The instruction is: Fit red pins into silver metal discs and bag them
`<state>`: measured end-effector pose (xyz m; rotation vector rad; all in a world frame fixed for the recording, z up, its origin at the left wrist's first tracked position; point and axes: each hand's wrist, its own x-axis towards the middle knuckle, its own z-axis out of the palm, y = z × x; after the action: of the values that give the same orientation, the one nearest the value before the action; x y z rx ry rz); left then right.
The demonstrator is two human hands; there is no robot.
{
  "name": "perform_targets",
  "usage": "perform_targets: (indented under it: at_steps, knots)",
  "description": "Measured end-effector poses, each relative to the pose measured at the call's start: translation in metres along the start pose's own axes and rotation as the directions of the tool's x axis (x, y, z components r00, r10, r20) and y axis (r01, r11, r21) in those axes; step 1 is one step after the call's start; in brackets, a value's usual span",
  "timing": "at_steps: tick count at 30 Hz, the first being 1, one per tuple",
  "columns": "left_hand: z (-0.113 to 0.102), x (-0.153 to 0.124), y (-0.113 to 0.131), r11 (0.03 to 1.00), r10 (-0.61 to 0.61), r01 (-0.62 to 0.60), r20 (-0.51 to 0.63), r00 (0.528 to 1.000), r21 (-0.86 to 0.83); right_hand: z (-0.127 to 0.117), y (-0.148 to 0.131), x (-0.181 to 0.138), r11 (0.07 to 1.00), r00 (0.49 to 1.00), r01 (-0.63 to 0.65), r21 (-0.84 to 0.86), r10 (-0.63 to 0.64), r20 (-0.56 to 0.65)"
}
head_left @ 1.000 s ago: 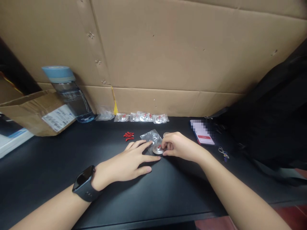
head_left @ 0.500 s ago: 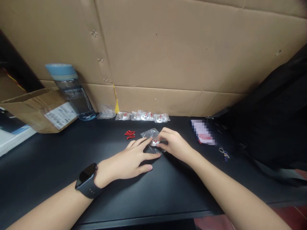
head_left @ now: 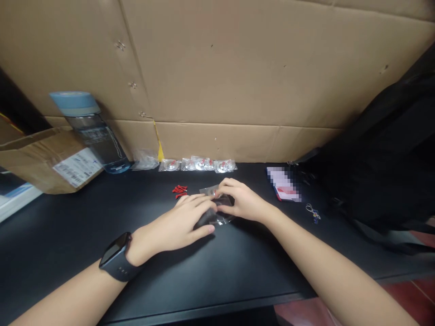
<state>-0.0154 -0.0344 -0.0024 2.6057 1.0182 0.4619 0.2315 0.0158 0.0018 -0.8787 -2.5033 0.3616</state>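
Observation:
A small clear plastic bag (head_left: 224, 220) lies on the black table under both hands. My left hand (head_left: 185, 222) rests over its left side, palm down, with the fingers stretched forward and the thumb apart. My right hand (head_left: 243, 199) bends over the bag from the right, its thumb and index finger closing on the plastic near the left fingertips. A round silvery piece in the bag is mostly hidden by my fingers. Just left of the bag is a little heap of red cords (head_left: 179, 190).
Several bagged silvery discs (head_left: 201, 164) with red cords line the cardboard wall (head_left: 238, 81). Empty-looking clear bags (head_left: 145, 160), a water bottle (head_left: 102, 140) and a paper bag (head_left: 44, 167) stand left. Right are a phone (head_left: 283, 183), a small trinket (head_left: 313, 213) and a black bag (head_left: 380, 172).
My left fingers have drawn in and bent more over the bag. The silvery disc, visible between the hands before, is now mostly covered. The view has shifted slightly right.

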Motion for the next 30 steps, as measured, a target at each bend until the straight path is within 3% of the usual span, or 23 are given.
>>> perform_targets:
  at_steps: [5,11,19,30]
  knots:
    - [0.004,0.001,-0.004,1.000,-0.007,0.008,-0.048,0.999,0.025,-0.013,0.001,-0.004,0.997,0.994,-0.010,0.071,0.003,0.107]
    - [0.008,0.005,-0.009,0.994,-0.024,0.032,-0.072,0.997,0.109,-0.016,-0.001,-0.005,0.999,0.981,-0.034,-0.022,0.037,0.188]
    - [0.007,0.008,-0.019,0.979,-0.080,0.108,-0.164,0.983,0.170,-0.016,-0.004,-0.009,0.991,0.982,-0.075,-0.114,0.093,0.164]
    - [0.012,0.009,-0.021,0.974,-0.093,0.124,-0.164,0.982,0.189,-0.007,-0.007,-0.009,0.993,0.978,-0.084,-0.084,0.098,0.186]
